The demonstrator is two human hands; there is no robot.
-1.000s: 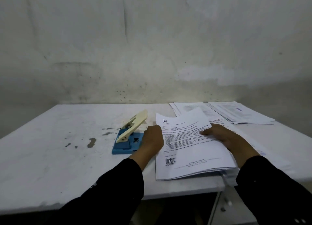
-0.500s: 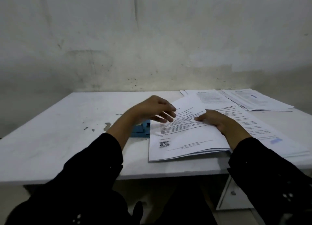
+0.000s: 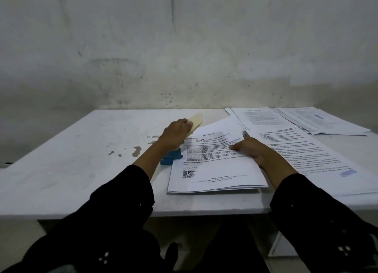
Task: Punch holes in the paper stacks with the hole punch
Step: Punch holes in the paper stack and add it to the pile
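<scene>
A blue hole punch (image 3: 171, 159) with a cream lever (image 3: 196, 120) stands mid-table. My left hand (image 3: 173, 135) lies on top of the lever, fingers over it. A thin stack of printed paper (image 3: 214, 170) lies just right of the punch, its left edge pushed in at the punch. My right hand (image 3: 251, 152) rests on the right part of this stack and holds it flat. Whether the lever is pressed fully down cannot be told.
The white table (image 3: 71, 170) has chipped dark spots (image 3: 136, 151) left of the punch. More printed sheets (image 3: 302, 149) lie under and right of the stack, with further piles (image 3: 319, 122) at the back right. A grey wall rises behind the table.
My left hand left the paper's left edge, passed above the sheets and now lies on the punch lever. The right hand stayed on the stack. The camera view shifted.
</scene>
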